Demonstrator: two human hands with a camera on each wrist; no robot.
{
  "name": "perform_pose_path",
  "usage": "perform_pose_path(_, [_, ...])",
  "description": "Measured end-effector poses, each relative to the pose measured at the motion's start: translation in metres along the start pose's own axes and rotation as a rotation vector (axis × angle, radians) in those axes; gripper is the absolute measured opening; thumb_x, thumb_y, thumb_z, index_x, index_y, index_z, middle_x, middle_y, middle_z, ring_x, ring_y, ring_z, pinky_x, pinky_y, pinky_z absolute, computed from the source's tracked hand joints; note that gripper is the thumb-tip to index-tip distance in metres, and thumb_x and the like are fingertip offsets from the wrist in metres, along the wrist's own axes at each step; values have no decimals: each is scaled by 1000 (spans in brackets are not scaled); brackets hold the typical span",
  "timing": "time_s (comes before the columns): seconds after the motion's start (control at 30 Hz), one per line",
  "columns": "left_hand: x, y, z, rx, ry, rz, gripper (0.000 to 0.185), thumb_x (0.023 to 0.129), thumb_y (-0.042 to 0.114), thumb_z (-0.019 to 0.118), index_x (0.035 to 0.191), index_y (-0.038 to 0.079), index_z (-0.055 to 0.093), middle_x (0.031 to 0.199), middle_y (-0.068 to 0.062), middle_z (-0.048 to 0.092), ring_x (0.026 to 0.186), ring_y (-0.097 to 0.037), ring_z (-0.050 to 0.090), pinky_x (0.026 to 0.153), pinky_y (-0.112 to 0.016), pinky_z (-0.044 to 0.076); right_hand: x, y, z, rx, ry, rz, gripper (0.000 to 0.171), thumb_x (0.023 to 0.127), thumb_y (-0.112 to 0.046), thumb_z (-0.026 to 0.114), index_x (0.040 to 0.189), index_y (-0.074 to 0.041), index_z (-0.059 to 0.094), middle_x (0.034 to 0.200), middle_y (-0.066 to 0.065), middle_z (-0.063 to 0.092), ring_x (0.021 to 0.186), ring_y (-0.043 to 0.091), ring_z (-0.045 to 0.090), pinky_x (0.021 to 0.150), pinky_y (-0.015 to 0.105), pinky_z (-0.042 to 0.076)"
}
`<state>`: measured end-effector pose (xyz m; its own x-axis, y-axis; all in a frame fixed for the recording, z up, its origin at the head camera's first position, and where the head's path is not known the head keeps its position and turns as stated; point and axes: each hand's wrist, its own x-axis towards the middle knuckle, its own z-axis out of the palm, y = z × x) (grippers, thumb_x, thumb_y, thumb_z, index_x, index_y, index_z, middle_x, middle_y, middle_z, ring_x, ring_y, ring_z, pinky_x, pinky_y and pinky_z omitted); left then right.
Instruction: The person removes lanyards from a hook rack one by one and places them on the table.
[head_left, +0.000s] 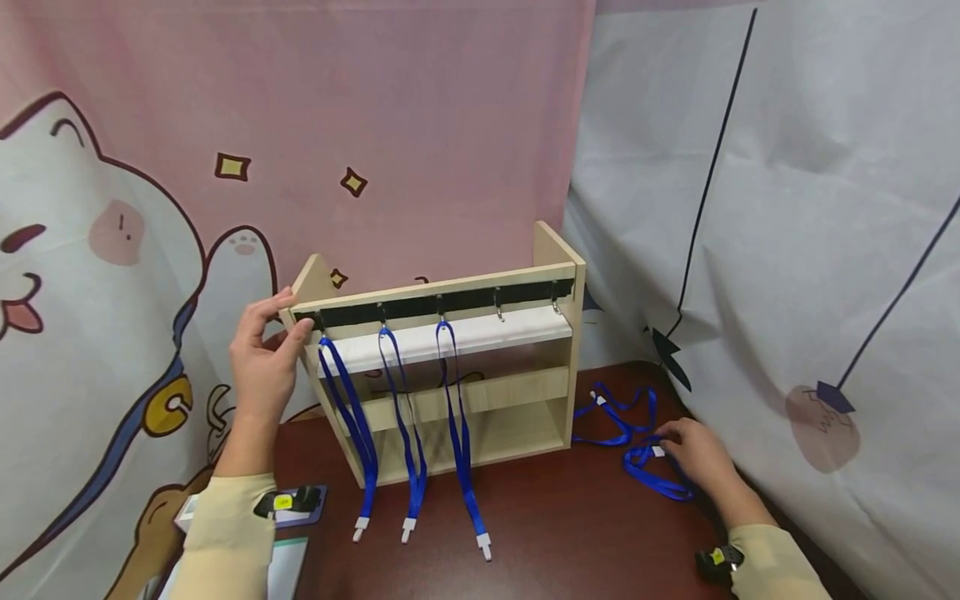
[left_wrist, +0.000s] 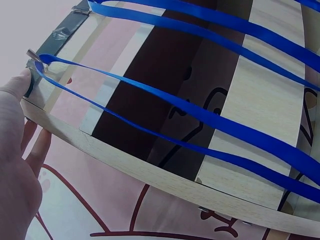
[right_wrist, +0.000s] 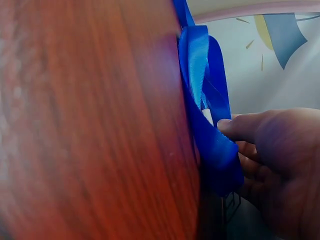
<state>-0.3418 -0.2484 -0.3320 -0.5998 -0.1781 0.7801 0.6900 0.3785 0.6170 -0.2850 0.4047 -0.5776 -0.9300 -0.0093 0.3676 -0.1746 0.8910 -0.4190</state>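
Gripping the pale wooden rack (head_left: 525, 390) at its ten o'clock corner with the left hand (head_left: 262, 354); with the right hand (head_left: 701, 457), pinching a flat blue ribbon lanyard (right_wrist: 215, 142) on the reddish-brown wooden table (head_left: 555, 517), at the rack's four o'clock. Ideally keeping the rack braced, lifting slowly, shaking out twists and minding the white plastic clip (head_left: 658, 451).

The head view is evenly lit; faint shadows line folds in the white curtain (head_left: 810, 192); the left wrist view looks cooler, its lens bowing the wooden side panel (left_wrist: 127, 158); the right wrist view blurs the tabletop (right_wrist: 100, 125), pale glare mottling its left edge.
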Motion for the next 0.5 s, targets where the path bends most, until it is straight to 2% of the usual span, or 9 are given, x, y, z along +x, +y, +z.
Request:
perform_pose_path(0.3, [0, 1, -1, -10, 1, -4, 37, 101, 2, 81, 137, 5, 74, 148, -4, 67, 136, -15, 60, 94, -18, 55, 3, -3, -3, 6, 1, -11, 14, 90, 2, 83, 103, 2, 80, 99, 17, 72, 99, 47, 70, 88, 65, 54])
perform_pose_path(0.5, [0, 0, -1, 3, -1, 0, 37, 101, 3, 81, 137, 6, 75, 148, -3, 67, 137, -15, 60, 94, -18, 55, 4, -16, -7, 23, 64, -38, 17, 92, 0, 85, 107, 2, 79, 104, 18, 72, 99, 45, 69, 86, 63, 54])
